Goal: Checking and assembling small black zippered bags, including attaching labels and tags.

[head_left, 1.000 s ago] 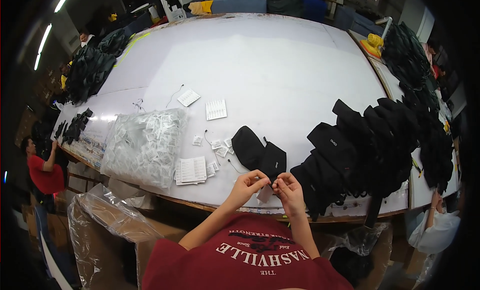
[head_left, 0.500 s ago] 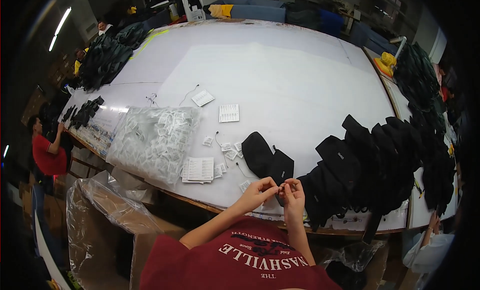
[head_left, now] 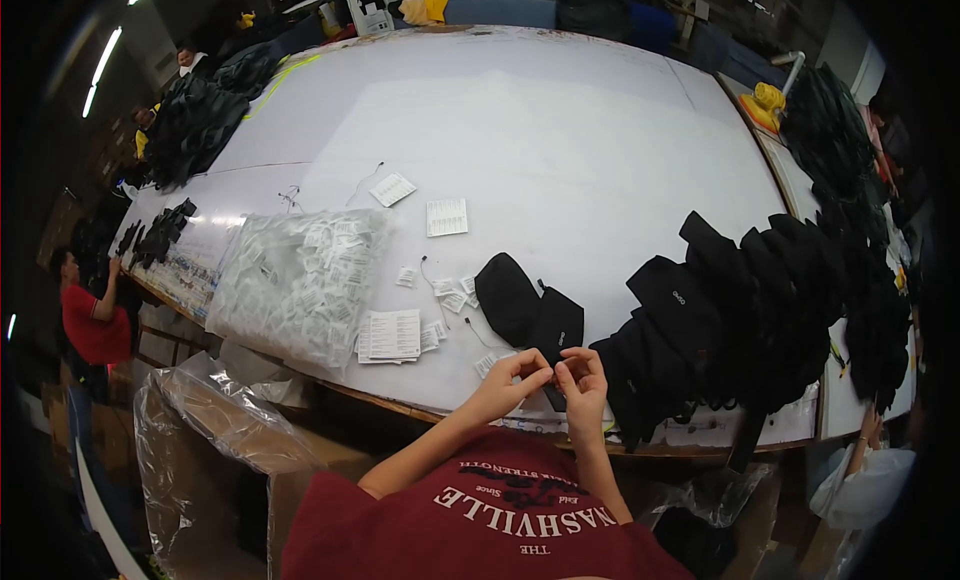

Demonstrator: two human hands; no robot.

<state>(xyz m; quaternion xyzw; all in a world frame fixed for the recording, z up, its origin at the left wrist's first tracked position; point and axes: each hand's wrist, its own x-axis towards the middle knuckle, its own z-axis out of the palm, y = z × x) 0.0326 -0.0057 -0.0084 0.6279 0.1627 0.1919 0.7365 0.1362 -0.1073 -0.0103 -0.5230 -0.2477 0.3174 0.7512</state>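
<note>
My left hand (head_left: 510, 382) and my right hand (head_left: 584, 392) meet at the table's near edge, fingertips pinched close together. Whatever lies between the fingers is too small to make out. Just beyond them rests a black fabric piece (head_left: 556, 318) with a small pale mark, and a dark rounded lobe of cloth (head_left: 506, 298) adjoins it on the left. Left of the hands are small white tags (head_left: 453, 301), some with thin dark strings. A stack of white printed cards (head_left: 389, 337) lies farther left.
A clear plastic bag (head_left: 300, 285) full of white tags sits at left. Many black fabric pieces (head_left: 740, 310) are heaped at right. Two loose cards, one a white card (head_left: 446, 217), lie farther back. Plastic-lined cardboard boxes (head_left: 210, 460) stand below the table edge. A person in red (head_left: 95, 320) works at far left.
The whole view has shifted slightly. My hands stay by the black fabric piece, and their fingertips have moved a little against each other.
</note>
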